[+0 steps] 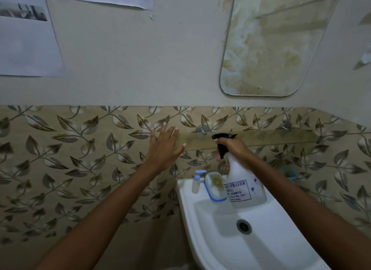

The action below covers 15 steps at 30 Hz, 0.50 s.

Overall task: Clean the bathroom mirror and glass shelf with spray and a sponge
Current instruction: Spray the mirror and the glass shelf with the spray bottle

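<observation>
My right hand [234, 149] grips the neck of a white spray bottle [245, 187] with a black trigger head, its nozzle pointing left along the dirty glass shelf [271, 138]. My left hand [163, 147] is raised with its fingers spread, just left of the shelf's end, holding nothing. A blue-edged sponge [213, 186] lies on the sink's back rim beside the bottle. The mirror [275, 44] hangs above at the right, smeared with yellowish streaks.
A white sink [200, 219] juts from the leaf-patterned tile wall. A small pump bottle [196, 182] stands at its back left corner. Metal brackets [201, 130] hold the shelf. Paper sheets [26, 38] are stuck on the wall at the upper left.
</observation>
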Motion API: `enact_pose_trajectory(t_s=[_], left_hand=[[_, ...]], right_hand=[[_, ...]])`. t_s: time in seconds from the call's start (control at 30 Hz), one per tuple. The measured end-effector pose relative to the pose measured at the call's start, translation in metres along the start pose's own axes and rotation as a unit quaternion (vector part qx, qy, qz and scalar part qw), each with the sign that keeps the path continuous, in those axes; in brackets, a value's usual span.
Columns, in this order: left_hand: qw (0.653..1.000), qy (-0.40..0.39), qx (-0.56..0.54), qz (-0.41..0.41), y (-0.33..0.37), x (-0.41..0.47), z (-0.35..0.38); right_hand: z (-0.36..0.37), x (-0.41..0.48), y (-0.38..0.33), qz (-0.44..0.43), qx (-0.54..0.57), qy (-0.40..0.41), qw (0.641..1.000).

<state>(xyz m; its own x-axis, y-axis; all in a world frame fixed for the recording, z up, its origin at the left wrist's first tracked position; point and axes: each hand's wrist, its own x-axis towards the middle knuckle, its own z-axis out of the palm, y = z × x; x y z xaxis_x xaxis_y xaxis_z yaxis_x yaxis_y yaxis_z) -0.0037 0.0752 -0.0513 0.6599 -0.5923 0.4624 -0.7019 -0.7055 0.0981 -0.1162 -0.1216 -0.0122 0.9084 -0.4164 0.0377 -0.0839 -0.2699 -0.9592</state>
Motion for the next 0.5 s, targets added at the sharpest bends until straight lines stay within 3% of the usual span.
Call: enact_pose_trajectory(t_s=[0.5], left_hand=[[0.998,-0.009,-0.022,0.052,0.061,0.038,0.006]], right_hand=[[-0.144,-0.003,0.041,0.066,-0.005,0.201,0.977]])
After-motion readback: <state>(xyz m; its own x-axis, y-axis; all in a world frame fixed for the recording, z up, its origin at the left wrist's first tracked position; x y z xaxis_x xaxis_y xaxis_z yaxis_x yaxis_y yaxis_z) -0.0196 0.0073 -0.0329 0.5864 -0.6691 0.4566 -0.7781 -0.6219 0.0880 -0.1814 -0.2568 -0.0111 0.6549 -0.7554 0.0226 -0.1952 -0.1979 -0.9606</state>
